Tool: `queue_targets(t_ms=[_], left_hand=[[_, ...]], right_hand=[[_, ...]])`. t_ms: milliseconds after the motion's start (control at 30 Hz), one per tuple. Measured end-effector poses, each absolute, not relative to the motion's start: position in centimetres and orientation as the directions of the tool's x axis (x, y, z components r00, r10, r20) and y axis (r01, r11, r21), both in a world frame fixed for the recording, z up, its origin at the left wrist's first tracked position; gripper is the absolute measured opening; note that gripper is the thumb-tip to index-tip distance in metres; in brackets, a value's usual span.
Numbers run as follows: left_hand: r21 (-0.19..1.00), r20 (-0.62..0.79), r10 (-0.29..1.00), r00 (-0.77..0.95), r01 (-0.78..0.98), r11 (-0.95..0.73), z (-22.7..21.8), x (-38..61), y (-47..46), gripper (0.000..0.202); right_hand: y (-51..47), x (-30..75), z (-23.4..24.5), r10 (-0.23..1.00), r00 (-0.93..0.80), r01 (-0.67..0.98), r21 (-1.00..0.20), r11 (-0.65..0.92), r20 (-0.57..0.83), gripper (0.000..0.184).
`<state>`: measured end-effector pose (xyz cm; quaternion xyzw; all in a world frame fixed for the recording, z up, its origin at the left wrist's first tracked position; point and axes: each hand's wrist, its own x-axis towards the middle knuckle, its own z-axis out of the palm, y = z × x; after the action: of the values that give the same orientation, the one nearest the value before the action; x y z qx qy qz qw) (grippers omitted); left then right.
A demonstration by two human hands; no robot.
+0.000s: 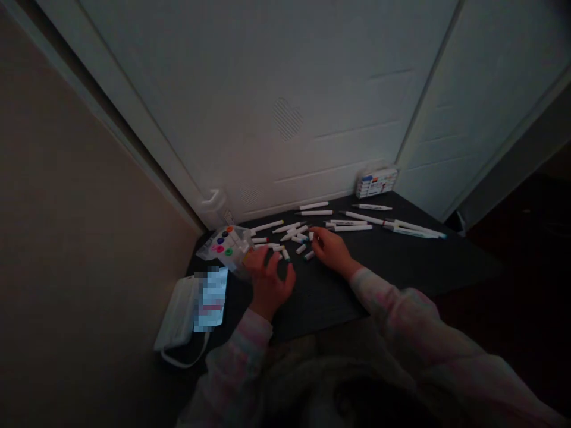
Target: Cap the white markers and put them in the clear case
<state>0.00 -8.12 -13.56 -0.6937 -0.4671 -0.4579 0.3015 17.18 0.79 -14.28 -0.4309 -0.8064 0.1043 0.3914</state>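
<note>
Many white markers (352, 223) and loose white caps (300, 248) lie scattered on a dark table (401, 261). My left hand (270, 278) rests on the table beside a clear marker case (225, 244) with coloured cap ends showing, its fingers spread and curled down near a few caps. My right hand (331, 248) lies palm down among the caps and short markers, fingers bent over them; what it grips, if anything, is hidden. Both arms wear pale striped sleeves.
A second pack of markers (377, 182) stands against the white wall at the back. A white pouch with a blurred label (191, 309) lies at the table's left front corner. The wall meets the table along its far edge.
</note>
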Motion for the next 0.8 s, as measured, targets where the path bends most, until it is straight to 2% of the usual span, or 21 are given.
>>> queue_targets(t_ms=[100,200,333,500,700,800], left_hand=[[-0.053,0.859,0.439,0.264,0.898,-0.436,-13.1,2.1,-6.2,0.05],[-0.064,0.798,0.499,0.338,0.871,-0.487,-13.3,3.3,-4.5,0.041],[0.019,0.706,0.613,0.354,0.856,-0.516,-14.1,4.0,-3.3,0.035],[0.134,0.598,0.726,0.34,0.85,-0.509,-14.6,3.8,-3.0,0.028],[0.252,0.52,0.79,0.324,0.825,-0.505,-14.7,3.7,-3.2,0.022],[0.279,0.514,0.8,0.309,0.822,-0.496,-14.9,3.5,-3.2,0.02]], right_hand=[[2.8,17.5,-14.2,0.758,-0.303,0.633,-0.473,0.613,0.577,0.03],[4.7,18.2,-14.4,0.75,-0.253,0.668,-0.45,0.593,0.612,0.029],[7.0,19.4,-14.8,0.729,-0.185,0.706,-0.427,0.565,0.659,0.027],[8.1,20.1,-15.1,0.693,-0.198,0.703,-0.392,0.593,0.693,0.02],[5.8,18.5,-14.8,0.603,-0.371,0.58,-0.331,0.744,0.706,0.013],[4.3,17.4,-14.6,0.561,-0.437,0.468,-0.354,0.809,0.704,0.013]])
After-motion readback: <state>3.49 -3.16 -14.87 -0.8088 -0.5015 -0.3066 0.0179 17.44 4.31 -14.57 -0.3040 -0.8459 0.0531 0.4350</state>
